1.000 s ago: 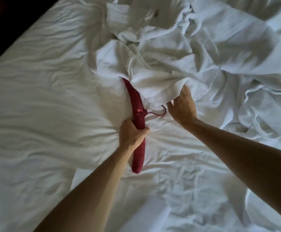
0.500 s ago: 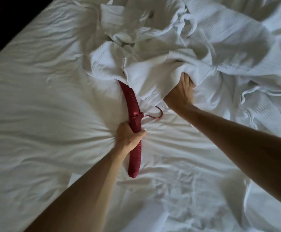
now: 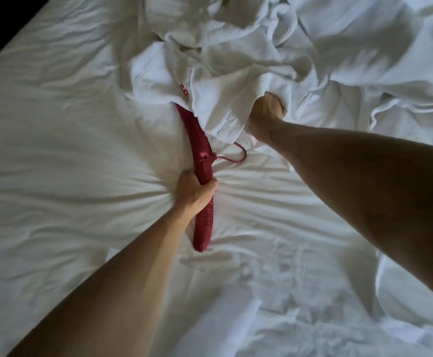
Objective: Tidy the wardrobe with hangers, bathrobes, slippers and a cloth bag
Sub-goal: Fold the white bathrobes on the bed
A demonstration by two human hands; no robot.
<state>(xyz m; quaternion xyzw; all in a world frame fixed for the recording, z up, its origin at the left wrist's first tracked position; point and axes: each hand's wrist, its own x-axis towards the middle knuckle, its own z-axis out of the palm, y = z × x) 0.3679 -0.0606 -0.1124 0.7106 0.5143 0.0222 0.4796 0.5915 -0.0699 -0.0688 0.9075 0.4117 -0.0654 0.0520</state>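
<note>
The wide white wrinkled bed sheet [image 3: 55, 163] fills the view, and the task's things lie on it near the middle; the person's left hand [image 3: 193, 193], just below the centre, has its fingers curled tight round the middle of the long dark red padded satin hanger [image 3: 202, 161], which lies flat, running from 12 o'clock to 6 o'clock, its thin hook [image 3: 236, 157] poking toward 3 o'clock; the hanger's far end is tucked under the white waffle-cloth bathrobe [image 3: 236, 94], heaped from the centre up toward 1 o'clock; the right hand [image 3: 265, 117] is pushed inside the robe, so its fingers cannot be seen. The step looks like putting the robe on the hanger; next the robe's shoulder probably needs pulling over the hanger's near end.
</note>
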